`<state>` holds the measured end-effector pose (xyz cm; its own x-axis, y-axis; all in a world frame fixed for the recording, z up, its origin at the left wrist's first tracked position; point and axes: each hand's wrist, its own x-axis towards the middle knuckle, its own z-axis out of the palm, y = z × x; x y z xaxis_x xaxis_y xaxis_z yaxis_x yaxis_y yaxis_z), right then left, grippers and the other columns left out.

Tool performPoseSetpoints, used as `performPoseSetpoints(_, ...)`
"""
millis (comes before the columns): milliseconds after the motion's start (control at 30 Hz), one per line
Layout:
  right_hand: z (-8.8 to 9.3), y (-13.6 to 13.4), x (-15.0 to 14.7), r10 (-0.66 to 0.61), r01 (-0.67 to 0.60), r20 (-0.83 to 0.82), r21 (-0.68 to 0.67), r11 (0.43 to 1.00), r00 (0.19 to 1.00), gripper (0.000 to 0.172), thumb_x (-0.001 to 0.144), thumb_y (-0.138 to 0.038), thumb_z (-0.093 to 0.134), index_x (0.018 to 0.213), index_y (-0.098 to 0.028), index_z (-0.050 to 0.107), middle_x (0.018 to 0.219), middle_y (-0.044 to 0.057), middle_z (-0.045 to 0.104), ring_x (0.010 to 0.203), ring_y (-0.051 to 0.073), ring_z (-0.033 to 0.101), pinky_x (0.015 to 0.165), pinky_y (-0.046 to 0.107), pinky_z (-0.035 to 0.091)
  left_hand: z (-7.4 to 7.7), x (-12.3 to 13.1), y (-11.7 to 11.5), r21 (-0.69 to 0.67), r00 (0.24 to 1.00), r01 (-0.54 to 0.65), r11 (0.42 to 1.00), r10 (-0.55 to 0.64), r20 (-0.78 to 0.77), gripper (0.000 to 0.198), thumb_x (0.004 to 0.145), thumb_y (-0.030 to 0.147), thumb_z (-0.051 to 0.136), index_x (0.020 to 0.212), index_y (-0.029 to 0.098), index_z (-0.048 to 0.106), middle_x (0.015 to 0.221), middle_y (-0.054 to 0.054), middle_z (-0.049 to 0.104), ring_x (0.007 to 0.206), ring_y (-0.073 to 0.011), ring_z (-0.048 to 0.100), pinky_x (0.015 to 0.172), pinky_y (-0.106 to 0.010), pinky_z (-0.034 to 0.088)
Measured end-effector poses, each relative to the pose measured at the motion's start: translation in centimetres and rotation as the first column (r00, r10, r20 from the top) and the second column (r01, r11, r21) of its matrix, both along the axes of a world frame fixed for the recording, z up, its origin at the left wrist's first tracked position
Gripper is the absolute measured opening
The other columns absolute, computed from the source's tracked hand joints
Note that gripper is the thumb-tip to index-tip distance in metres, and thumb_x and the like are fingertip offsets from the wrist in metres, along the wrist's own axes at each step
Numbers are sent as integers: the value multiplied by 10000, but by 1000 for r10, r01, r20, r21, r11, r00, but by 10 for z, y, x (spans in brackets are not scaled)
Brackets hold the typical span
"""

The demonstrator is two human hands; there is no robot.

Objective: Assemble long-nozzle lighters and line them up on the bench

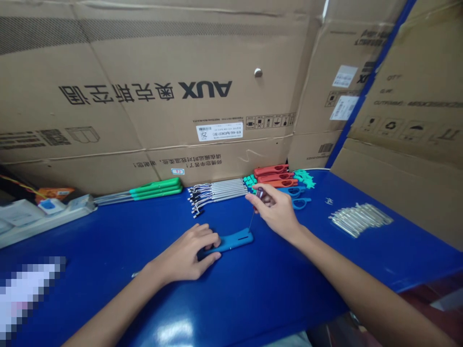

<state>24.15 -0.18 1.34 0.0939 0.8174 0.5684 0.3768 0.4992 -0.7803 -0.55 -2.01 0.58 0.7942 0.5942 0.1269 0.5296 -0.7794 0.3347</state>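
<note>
A blue plastic handle with a slot near its right end lies on the blue tabletop. My left hand is closed round its left part, thumb on the near side and fingers over the far side. In my right hand is a screwdriver with a dark reddish grip, held upright and slightly tilted. Its thin shaft runs down to the right end of the blue handle. Whether a screw sits under the tip is too small to tell. Under my left wrist a small metallic tip pokes out.
Along the back lie green-handled tools, silver rods with wires, red handles, blue handles with loops and teal pieces. Clear-wrapped metallic parts lie right. A power strip stands left; cardboard walls the back.
</note>
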Motion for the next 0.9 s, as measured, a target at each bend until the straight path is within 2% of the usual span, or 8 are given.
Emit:
performPoseSetpoints(133, 2, -1, 0, -8, 7, 28, 24, 1000, 1000, 274, 817, -414, 677, 935, -168, 652, 588, -30, 559, 494, 117, 536, 489, 245, 468, 0, 1, 1, -4, 1000, 0, 1000, 0, -5, 102, 924, 289, 493, 853, 217, 504, 795, 8, 541, 786, -183, 507, 901, -395, 398)
performPoseSetpoints(267, 6, -5, -1, -19, 0, 137, 137, 991, 990, 235, 819, -363, 692, 964, -179, 674, 744, 8, 601, 598, 123, 537, 555, 260, 487, 1, 1, 0, 7, 1000, -1, 1000, 1, 13, 84, 914, 274, 503, 856, 215, 518, 796, 6, 550, 787, -182, 514, 929, -408, 396)
performPoseSetpoints(367, 7, -9, -3, 48, -82, 182, 182, 980, 982, 270, 825, -345, 695, 1054, -204, 662, 800, 16, 593, 679, 140, 559, 633, 287, 522, 1, 2, -1, 10, 1000, 5, 1000, -5, 21, 75, 912, 265, 505, 855, 218, 517, 795, 9, 551, 782, -179, 520, 949, -418, 393)
performPoseSetpoints(467, 5, -12, -6, 128, -149, 121, 185, 971, 984, 382, 804, -328, 725, 1151, -225, 604, 799, 2, 611, 684, 142, 599, 684, 300, 550, 1, 1, -1, 10, 1000, 10, 1000, -10, 18, 81, 912, 265, 508, 845, 219, 511, 781, 11, 547, 778, -180, 519, 953, -424, 392)
performPoseSetpoints(600, 7, -15, -8, 143, -178, 152, 250, 952, 978, 242, 821, -273, 704, 1043, -227, 617, 829, 7, 661, 698, 140, 632, 703, 296, 559, -1, 0, 0, 7, 1000, 5, 1000, -5, 21, 79, 916, 269, 502, 856, 220, 520, 786, 9, 552, 792, -186, 521, 952, -427, 389)
performPoseSetpoints(667, 11, -16, -6, 190, -229, 188, 211, 950, 964, 180, 853, -221, 652, 1028, -221, 612, 865, 17, 684, 733, 142, 652, 717, 295, 558, -1, 0, 0, 5, 1000, 3, 1000, -3, 15, 83, 918, 274, 503, 857, 220, 519, 792, 8, 553, 800, -187, 523, 953, -426, 386)
performPoseSetpoints(767, 18, -20, -3, 273, -303, 193, 148, 941, 942, 186, 862, -147, 579, 1037, -208, 588, 874, 24, 688, 753, 143, 663, 708, 293, 555, -1, 1, 0, 13, 1000, 8, 1000, -9, 24, 85, 913, 271, 509, 848, 218, 518, 782, 7, 550, 787, -184, 526, 946, -410, 391)
performPoseSetpoints(900, 20, -20, -1, 180, -254, 265, 281, 925, 947, 125, 826, -184, 647, 948, -211, 639, 890, 35, 646, 790, 161, 622, 735, 334, 537, 0, 1, 0, 19, 999, 9, 1000, -10, 45, 72, 908, 259, 514, 851, 218, 531, 783, 6, 559, 776, -179, 533, 943, -400, 399)
